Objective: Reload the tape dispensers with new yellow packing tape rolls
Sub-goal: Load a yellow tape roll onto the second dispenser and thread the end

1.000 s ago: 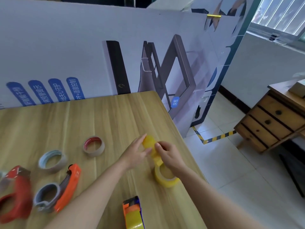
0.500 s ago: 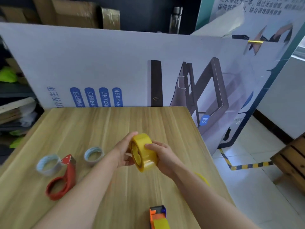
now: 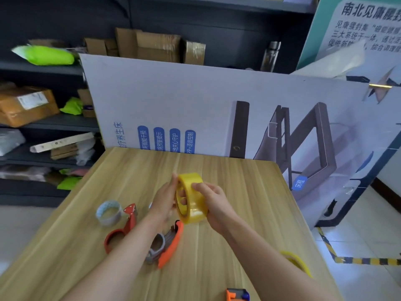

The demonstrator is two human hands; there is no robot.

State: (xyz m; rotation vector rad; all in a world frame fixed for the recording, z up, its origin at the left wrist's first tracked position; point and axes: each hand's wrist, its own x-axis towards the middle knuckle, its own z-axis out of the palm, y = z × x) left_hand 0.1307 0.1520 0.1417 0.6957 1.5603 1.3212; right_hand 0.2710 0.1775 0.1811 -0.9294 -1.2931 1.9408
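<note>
Left hand (image 3: 164, 199), right hand (image 3: 216, 202) grip yellow roll (image 3: 193, 206) (upright, over table (image 3: 240, 181)).

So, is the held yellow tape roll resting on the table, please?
No, the left hand and right hand grip the yellow tape roll in the air above the wooden table.

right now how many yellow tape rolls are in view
2. One roll is held between left hand and right hand; the other roll lies by the table's right edge, partly behind the right forearm. More may be hidden.
</note>
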